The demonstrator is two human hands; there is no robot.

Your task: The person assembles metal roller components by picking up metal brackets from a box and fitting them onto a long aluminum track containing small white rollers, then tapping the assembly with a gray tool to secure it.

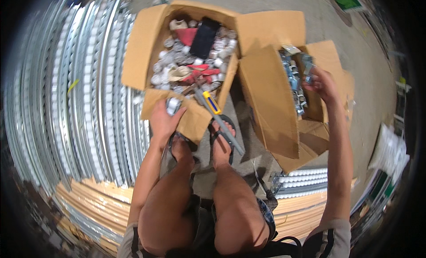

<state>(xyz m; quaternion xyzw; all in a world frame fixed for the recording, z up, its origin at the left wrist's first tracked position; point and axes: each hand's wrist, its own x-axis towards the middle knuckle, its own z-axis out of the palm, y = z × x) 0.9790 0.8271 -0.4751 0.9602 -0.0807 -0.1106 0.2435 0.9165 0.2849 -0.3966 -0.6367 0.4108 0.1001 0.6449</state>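
My left hand (163, 119) is closed around a small whitish, shiny round fitting (173, 105), over the front flap of a cardboard box (144, 42). That box contains many white and clear round fittings (177, 53), red-and-cream work gloves (195, 73) and a flat black rectangular object (205, 37). On the right, my right hand (323, 84) pinches a shiny metal bracket (307, 65) above a second open carton (270, 98). Inside this carton lie several similar metal brackets (293, 78). My fingertips partly hide the bracket's lower end.
A yellow utility knife (211, 102) and a long grey-handled tool (228, 133) lean at the left box's near edge. Long metal rails (95, 93) are stacked at left. Wrapped tan bars (299, 213) lie beside my legs. White plastic-wrapped bundles (387, 153) lie at far right.
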